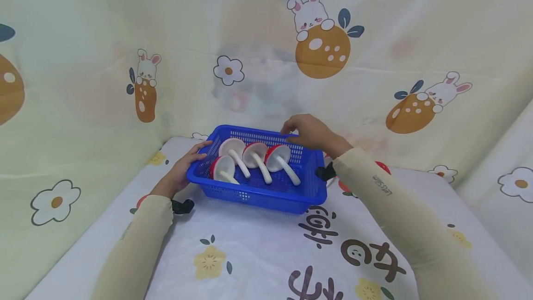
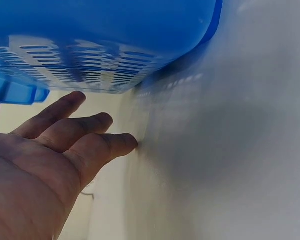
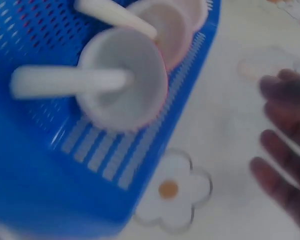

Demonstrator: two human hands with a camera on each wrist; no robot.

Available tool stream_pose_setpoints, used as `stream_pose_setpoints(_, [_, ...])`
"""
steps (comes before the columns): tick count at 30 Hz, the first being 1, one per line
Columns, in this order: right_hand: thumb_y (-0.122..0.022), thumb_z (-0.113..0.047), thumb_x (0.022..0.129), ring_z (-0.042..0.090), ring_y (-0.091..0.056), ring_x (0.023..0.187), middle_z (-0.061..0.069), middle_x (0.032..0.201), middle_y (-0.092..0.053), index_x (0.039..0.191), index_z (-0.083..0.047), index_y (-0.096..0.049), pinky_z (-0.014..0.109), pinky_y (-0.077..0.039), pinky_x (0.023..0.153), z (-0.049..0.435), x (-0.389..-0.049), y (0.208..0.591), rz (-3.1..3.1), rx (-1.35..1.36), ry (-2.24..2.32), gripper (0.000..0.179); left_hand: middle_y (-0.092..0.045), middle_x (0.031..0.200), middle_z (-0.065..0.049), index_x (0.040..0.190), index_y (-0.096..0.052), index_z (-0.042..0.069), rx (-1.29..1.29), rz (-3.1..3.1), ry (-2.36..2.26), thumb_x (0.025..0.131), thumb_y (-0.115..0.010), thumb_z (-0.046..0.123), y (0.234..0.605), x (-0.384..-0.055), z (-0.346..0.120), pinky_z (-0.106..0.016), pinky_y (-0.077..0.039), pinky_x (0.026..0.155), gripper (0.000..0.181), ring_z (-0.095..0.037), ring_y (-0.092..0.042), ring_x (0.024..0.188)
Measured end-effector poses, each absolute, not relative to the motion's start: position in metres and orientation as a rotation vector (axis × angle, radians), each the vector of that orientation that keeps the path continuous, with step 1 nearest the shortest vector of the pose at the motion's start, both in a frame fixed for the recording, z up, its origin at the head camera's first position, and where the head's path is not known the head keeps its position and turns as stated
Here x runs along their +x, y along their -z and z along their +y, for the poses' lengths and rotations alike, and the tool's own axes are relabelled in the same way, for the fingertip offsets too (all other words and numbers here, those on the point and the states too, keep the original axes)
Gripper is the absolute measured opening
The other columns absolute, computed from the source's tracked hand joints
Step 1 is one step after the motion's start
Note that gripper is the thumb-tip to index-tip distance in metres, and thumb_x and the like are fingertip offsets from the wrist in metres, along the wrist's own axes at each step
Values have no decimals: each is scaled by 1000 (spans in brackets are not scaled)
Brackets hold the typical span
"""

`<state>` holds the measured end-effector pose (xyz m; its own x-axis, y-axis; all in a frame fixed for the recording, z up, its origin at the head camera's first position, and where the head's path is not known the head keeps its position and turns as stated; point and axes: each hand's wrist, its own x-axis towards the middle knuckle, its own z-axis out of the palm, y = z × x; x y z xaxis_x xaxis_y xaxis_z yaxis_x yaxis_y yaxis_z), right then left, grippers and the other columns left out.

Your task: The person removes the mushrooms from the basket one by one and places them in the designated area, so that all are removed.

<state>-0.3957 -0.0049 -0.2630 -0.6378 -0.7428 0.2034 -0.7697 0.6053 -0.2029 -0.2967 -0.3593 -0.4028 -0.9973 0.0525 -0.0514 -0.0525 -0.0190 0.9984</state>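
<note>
A blue plastic basket (image 1: pixel 266 199) with slotted sides stands on the table. Several mushroom-shaped pieces (image 1: pixel 284 160) with red caps and white stems lie inside, pale undersides facing up. My left hand (image 1: pixel 180 170) touches the basket's left rim with its thumb side. In the left wrist view its other fingers (image 2: pixel 77 131) stretch out loosely beneath the rim. Over the back right rim hovers my right hand (image 1: pixel 310 131), bent down at the wrist. Its spread fingers (image 3: pixel 285 157) hold nothing in the right wrist view, apart from the basket.
A white printed cloth (image 1: pixel 250 244) covers the table. Close behind the basket hangs a patterned curtain (image 1: pixel 262 91), with more curtain on both sides. Black wrist straps (image 1: pixel 182 206) sit on both arms.
</note>
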Motion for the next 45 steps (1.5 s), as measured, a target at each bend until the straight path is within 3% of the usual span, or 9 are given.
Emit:
stream_pose_setpoints(5, [-72, -15, 89, 20, -65, 98, 2, 103, -70, 106, -14, -75, 36, -54, 90, -56, -398, 276, -2566, 1498, -317, 17, -15, 165, -4, 151, -32, 36, -4, 2160, -2196, 103, -40, 31, 402, -299, -356, -57, -29, 117, 50, -36, -22, 149])
stream_pose_setpoints(15, [-71, -19, 91, 20, -58, 121, 2, 126, -64, 123, -24, -71, 35, -51, 102, -128, -378, 316, -2540, 1800, -104, 32, -17, 164, -4, 152, -30, 35, 38, 2128, -2188, 104, -38, 31, 401, -300, -344, -58, -29, 117, 49, -37, -25, 148])
stream_pose_setpoints(20, [-73, -24, 89, 16, -60, 115, -1, 122, -67, 119, -22, -72, 34, -50, 102, -143, -369, 316, -2509, 1833, -10, 30, -19, 164, -1, 150, -34, 38, 27, 2140, -2193, 104, -40, 32, 401, -303, -343, -57, -28, 117, 47, -36, -25, 149])
stream_pose_setpoints(28, [-70, -25, 91, 11, -67, 92, -3, 104, -73, 110, -18, -76, 26, -55, 92, -150, -359, 313, -2324, 1813, 279, 21, -23, 163, -4, 150, -32, 38, 38, 2146, -2192, 104, -39, 31, 397, -303, -344, -57, -32, 115, 47, -37, -30, 147])
stream_pose_setpoints(35, [-62, -17, 95, 11, -68, 97, -2, 107, -73, 108, -14, -75, 23, -55, 89, -147, -356, 308, -2135, 1757, 496, 19, -20, 164, -5, 152, -31, 36, 27, 2151, -2193, 104, -37, 31, 399, -304, -353, -57, -32, 115, 49, -39, -29, 147])
stream_pose_setpoints(39, [-61, -14, 94, 13, -69, 98, -1, 107, -72, 103, -13, -75, 25, -57, 85, -134, -359, 301, -2119, 1686, 351, 16, -17, 165, -4, 152, -32, 37, -32, 2181, -2176, 103, -40, 33, 399, -301, -355, -58, -33, 114, 50, -38, -26, 148])
stream_pose_setpoints(45, [-66, -7, 87, 14, -60, 71, 0, 78, -61, 80, -10, -70, 25, -54, 61, -92, -368, 281, -2019, 1578, -76, 8, -11, 166, -4, 152, -32, 35, -36, 2153, -2189, 101, -40, 31, 402, -298, -357, -58, -29, 116, 51, -40, -22, 149])
